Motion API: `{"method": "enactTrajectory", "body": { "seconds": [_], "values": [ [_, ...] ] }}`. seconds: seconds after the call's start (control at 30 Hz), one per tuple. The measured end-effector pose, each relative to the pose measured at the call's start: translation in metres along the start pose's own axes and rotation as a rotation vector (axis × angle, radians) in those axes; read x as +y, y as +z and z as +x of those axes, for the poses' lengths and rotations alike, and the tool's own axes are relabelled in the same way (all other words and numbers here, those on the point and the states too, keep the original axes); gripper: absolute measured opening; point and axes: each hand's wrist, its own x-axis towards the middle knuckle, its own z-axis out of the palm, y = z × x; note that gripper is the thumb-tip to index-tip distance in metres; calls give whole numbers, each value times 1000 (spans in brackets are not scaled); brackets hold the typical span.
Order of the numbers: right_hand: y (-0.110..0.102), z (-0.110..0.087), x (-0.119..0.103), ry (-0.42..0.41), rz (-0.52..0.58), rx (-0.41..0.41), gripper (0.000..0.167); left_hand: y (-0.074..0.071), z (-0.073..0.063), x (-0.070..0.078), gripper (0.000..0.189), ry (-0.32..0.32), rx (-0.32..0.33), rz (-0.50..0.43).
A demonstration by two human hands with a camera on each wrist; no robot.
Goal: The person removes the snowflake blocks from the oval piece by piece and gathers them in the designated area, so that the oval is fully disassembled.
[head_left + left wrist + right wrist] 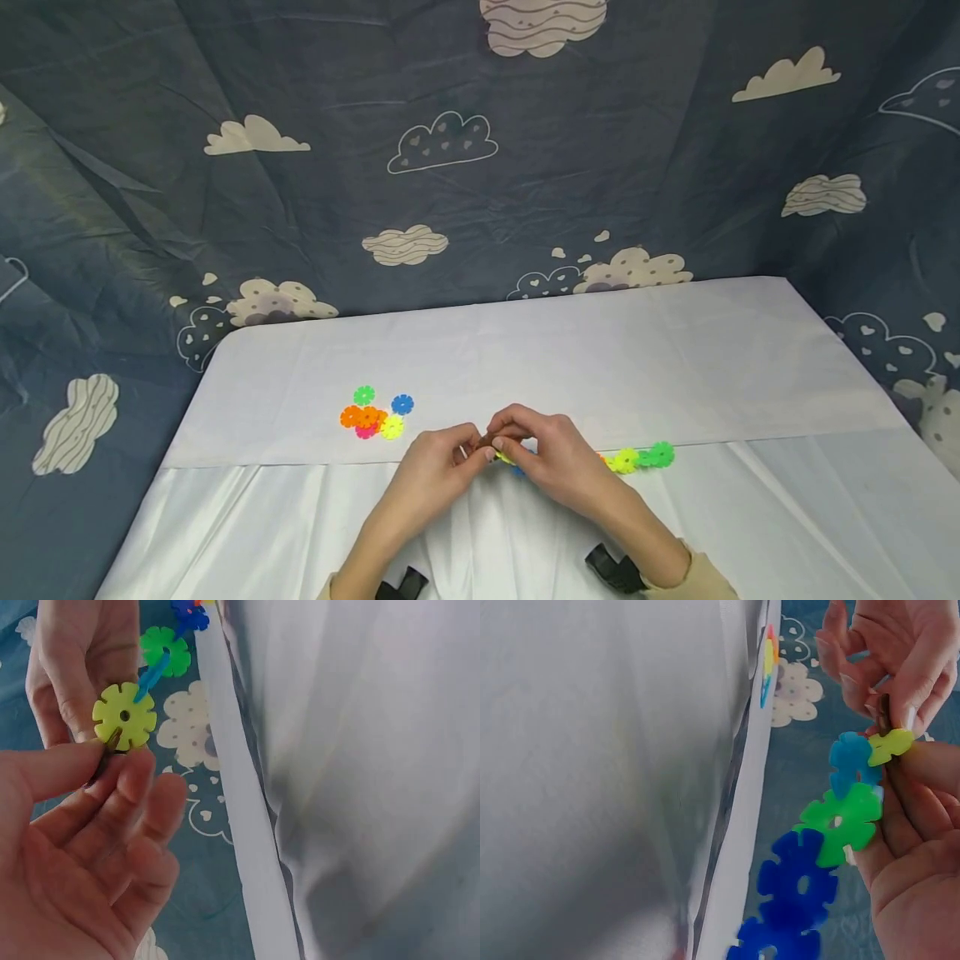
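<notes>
My left hand (438, 462) pinches a brown interlocking disc (885, 712), seen edge-on in the right wrist view, between thumb and fingers. The brown disc sits at the rim of a yellow notched disc (109, 712), the near end of a chain. Thumb and fingers of my right hand (558, 462) grip that yellow end. From it the chain runs through a light blue disc (849, 759), a green disc (859, 810) and dark blue discs (784, 874). In the head view, its far end, a green disc (662, 454), extends right past my right hand, which hides the middle.
Loose discs lie grouped on the white-covered table (285, 367) to the left: a green one (364, 395), a blue one (402, 404), a yellow one (392, 427), a pink one (366, 432) and orange ones (350, 416). A dark cloud-print cloth (337, 208) hangs behind.
</notes>
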Motion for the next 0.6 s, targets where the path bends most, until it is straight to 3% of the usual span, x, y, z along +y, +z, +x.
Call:
{"method": "enactTrajectory", "body": {
  "seconds": [0.2,0.4,0.6],
  "values": [
    [-1,0,-1,42,11,-20,19,-7,1,-1,19,-51,35,-214],
    [1,0,-2,39,-9,14,26,-9,3,-3,25,-130,9,-452],
    [2,-1,0,-32,-28,91,22,-9,3,-3,25,-137,-52,-547]
  ]
}}
